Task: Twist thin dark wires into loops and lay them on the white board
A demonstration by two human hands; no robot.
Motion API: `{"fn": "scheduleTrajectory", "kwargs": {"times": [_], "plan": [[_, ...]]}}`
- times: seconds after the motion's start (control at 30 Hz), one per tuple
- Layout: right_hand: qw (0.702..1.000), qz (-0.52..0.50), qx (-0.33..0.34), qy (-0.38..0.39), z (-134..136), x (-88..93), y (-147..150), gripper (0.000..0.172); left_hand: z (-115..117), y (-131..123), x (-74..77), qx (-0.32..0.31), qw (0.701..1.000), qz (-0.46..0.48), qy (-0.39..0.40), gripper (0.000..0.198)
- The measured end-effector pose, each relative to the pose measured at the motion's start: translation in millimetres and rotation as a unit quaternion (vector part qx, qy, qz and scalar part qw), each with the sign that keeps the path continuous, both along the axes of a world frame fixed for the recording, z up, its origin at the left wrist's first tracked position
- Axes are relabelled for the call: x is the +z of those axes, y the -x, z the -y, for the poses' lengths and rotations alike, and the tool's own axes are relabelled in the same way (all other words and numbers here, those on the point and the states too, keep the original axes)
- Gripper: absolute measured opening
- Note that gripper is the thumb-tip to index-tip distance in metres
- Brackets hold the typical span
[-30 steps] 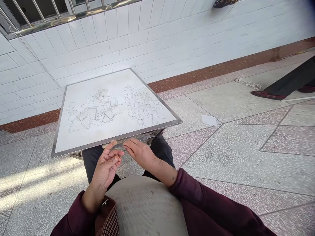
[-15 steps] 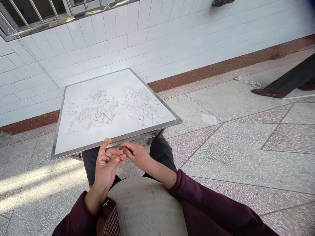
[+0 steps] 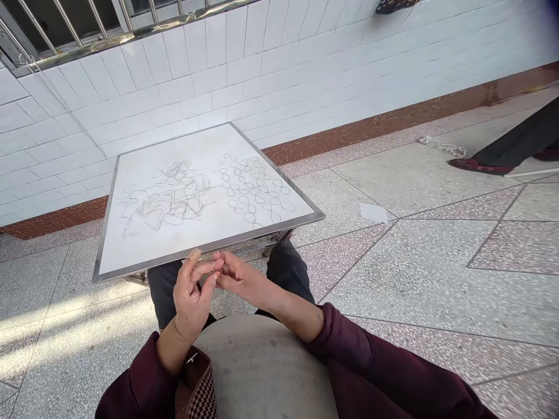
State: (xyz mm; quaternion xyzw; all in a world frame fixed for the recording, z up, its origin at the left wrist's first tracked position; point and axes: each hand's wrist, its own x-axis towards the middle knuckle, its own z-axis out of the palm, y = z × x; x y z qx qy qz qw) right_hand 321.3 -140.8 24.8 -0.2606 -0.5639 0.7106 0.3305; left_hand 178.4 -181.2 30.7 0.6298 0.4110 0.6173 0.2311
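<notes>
The left hand point(image 3: 191, 299) is raised with its fingers curled narrowly, a tan covering on the tip of one finger point(image 3: 195, 254). The right hand point(image 3: 241, 278) reaches across, its fingertips point(image 3: 220, 270) meeting the left hand's. Something thin may be pinched between them, but it is too small to tell. Both hands sit just beyond the near metal rim of a white surface point(image 3: 148, 256) propped over the person's dark trousers point(image 3: 288, 270). On the surface lie two patterns of thin dark lines, possibly drawn: an angular tangle point(image 3: 168, 198) and a field of small loops point(image 3: 255, 189). Maroon sleeves point(image 3: 345, 343) cover both forearms. Another person's leg point(image 3: 519, 137) stands on the terrazzo floor point(image 3: 428, 262) to the right.
</notes>
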Motion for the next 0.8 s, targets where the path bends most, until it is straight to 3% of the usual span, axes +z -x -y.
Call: {"fn": "scheduleTrajectory", "kwargs": {"times": [0.13, 0.33, 0.63, 0.8], "plan": [[0.996, 0.038, 0.021, -0.074, 6, 7.6, -1, 0.017, -5, 10, -1.9, 0.040, 0.985, -0.144, -0.091, 0.064], [0.968, 0.150, -0.057, -0.192, 7, 13.5, -4, 0.011, -15, 25, -4.9, 0.056, 0.922, -0.317, -0.217, 0.072], [0.948, 0.172, -0.133, -0.232, 3, 17.9, -7, 0.015, -20, 37, -1.3, 0.034, 0.888, -0.401, -0.221, 0.070], [0.947, 0.174, -0.137, -0.234, 0, 15.2, -10, 0.020, -20, 37, 4.9, -0.007, 0.880, -0.437, -0.188, 0.069]]}}
